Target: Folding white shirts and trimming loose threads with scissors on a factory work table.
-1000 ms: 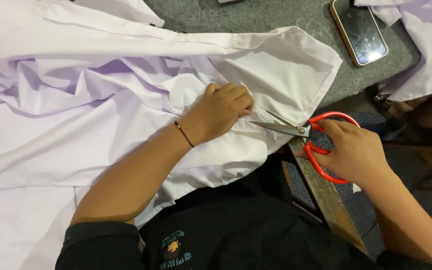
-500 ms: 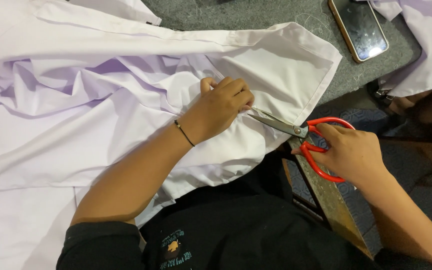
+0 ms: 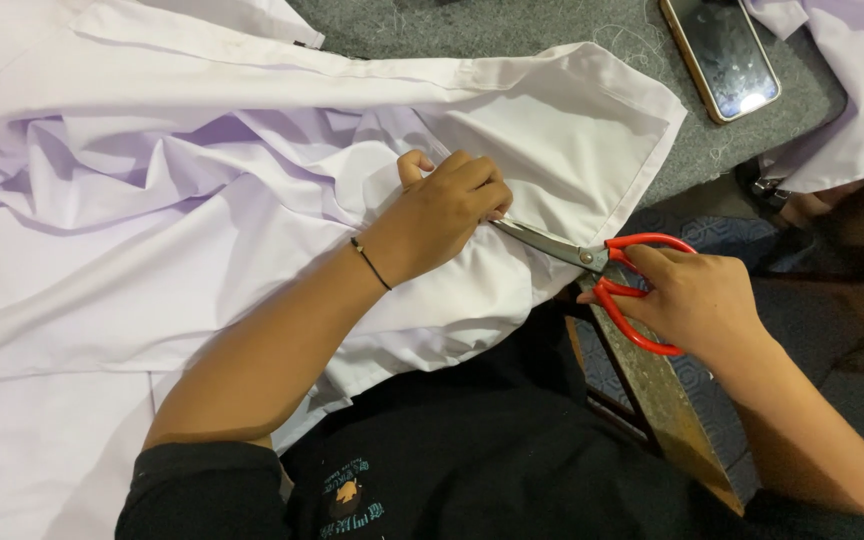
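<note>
The fingers of the left hand (image 3: 449, 205) are curling tight into a loose fist, pinching a fold of the white cloth (image 3: 202, 220) and pressing it down against the table. The fingers of the right hand (image 3: 697, 300) are threading through the two red loops of one pair of scissors (image 3: 592, 262) — thumb in the upper loop, the others gripping the lower one — so this hand is closed firmly on the handles. The two metal blades are lying nearly together, showing only a narrow gap if any, and their tips are disappearing under the knuckles of the left hand, right where the fold is being held.

One thin dark band (image 3: 370, 264) is sitting around the left wrist. Both forearms are bare, and a black shirt (image 3: 472, 450) is covering the person's body at the bottom of the view.

The cloth is spreading in rumpled folds across the left and middle of the grey table (image 3: 572, 30), with one flat, hemmed corner lying toward the upper right. A second piece of white cloth (image 3: 852, 90) is resting at the far right edge, well apart from the hands. Between the two pieces, one phone (image 3: 720, 55) is lying face up on the table, its screen dark — only a small glare spot is showing near its lower end.
</note>
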